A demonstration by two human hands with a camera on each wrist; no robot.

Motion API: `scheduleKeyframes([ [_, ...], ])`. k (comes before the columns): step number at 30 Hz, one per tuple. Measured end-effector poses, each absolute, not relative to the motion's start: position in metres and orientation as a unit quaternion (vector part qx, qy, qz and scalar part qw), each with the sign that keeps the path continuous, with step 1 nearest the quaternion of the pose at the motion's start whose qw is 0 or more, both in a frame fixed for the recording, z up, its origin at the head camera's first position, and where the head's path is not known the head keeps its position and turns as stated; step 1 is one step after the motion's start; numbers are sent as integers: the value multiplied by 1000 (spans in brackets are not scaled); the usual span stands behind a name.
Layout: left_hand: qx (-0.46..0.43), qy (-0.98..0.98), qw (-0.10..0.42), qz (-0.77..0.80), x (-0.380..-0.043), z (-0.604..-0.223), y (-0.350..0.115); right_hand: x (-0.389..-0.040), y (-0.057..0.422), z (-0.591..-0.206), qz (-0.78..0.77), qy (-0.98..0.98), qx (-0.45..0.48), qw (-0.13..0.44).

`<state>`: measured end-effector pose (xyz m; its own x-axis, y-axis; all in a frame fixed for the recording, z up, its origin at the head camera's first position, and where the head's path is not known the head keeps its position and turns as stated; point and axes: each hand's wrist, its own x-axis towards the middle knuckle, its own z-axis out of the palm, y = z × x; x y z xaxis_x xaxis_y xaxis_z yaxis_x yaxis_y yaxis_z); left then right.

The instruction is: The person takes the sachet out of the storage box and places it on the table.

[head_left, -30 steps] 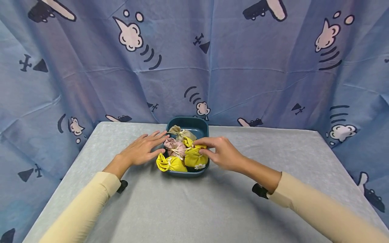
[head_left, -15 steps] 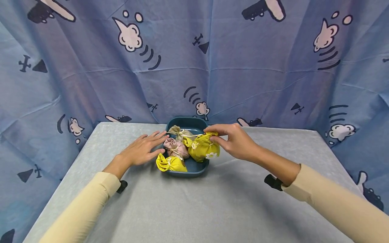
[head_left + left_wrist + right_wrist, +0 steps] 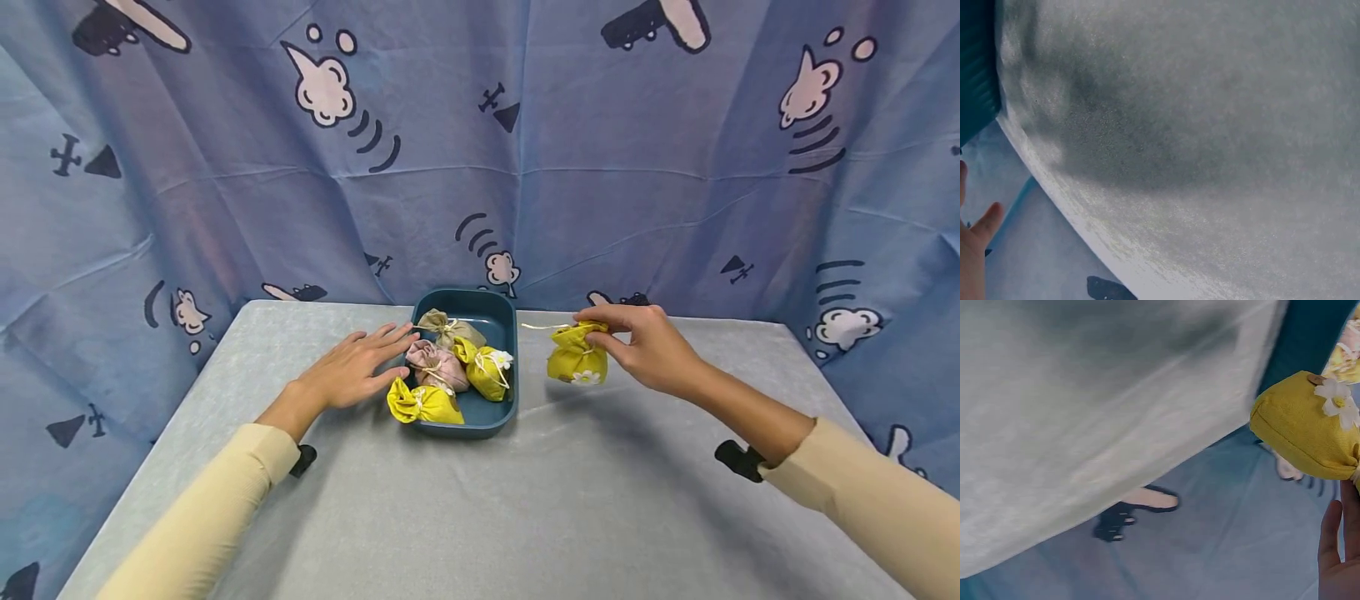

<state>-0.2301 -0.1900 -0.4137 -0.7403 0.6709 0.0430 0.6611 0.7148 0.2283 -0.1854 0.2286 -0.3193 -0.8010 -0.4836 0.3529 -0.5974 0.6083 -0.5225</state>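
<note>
My right hand (image 3: pixel 637 346) pinches the gathered top of a yellow drawstring pouch (image 3: pixel 576 357) with a white flower, held above the table to the right of a dark teal bin (image 3: pixel 497 417). In the right wrist view that yellow pouch (image 3: pixel 1300 428) hangs from the fingertips. Fingers spread, my left hand (image 3: pixel 352 367) lies at the bin's left side. Inside the bin sit a beige pouch (image 3: pixel 455 330), a pink pouch (image 3: pixel 441 371) and a yellow pouch with a flower (image 3: pixel 486 375). Another yellow pouch (image 3: pixel 435 407) leans over the bin's front left rim.
A grey cloth covers the table (image 3: pixel 465 517). Behind it hangs a blue patterned curtain (image 3: pixel 420 150). The left wrist view shows mostly tablecloth (image 3: pixel 1210 125), with the bin's side (image 3: pixel 975 69) at upper left.
My right hand has lifted the yellow pouch out of the bin and carried it to the right, uncovering another yellow pouch. The left hand has stayed in place.
</note>
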Motion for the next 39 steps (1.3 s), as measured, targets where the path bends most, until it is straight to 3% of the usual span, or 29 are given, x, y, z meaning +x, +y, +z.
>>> scheduleKeyframes([
  [11, 353, 928, 29, 119, -231, -413, -190, -192, 273, -344, 294, -912, 262, 112],
  [25, 356, 926, 22, 124, -231, -415, -190, -198, 291, -366, 290, -925, 225, 97],
  [39, 349, 929, 31, 122, -229, -413, -189, -199, 281, -348, 300, -925, 223, 73],
])
